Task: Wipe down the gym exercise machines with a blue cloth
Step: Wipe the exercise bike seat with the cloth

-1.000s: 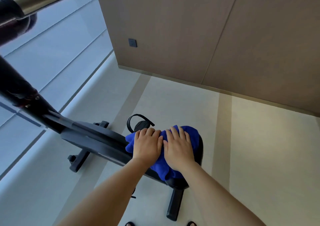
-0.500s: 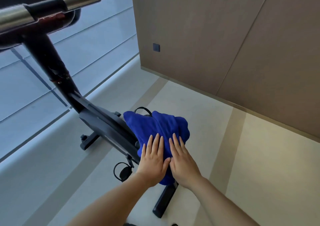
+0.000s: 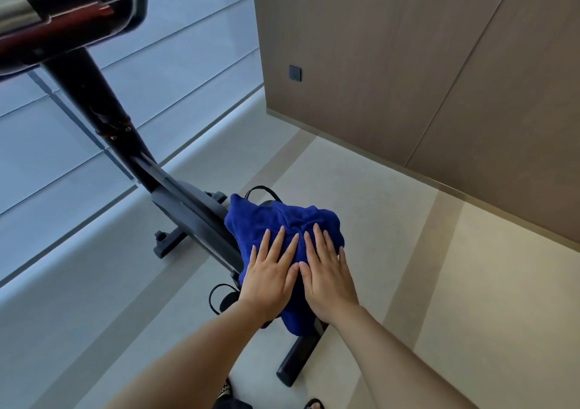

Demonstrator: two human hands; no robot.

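Two flat hands, left hand [image 3: 269, 278] and right hand [image 3: 328, 275], fingers straight, press the rumpled blue cloth [image 3: 282, 223].

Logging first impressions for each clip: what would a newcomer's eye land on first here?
The bright blue cloth stands out at lower centre, with the left hand and right hand pressed flat on it side by side. Next comes the black exercise bike under it, its post rising to the chrome handlebar at top left.

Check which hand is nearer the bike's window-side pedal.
Left. The left hand lies flat on the blue cloth, right beside that pedal; the right hand presses the cloth on the left hand's far side, away from the pedal.
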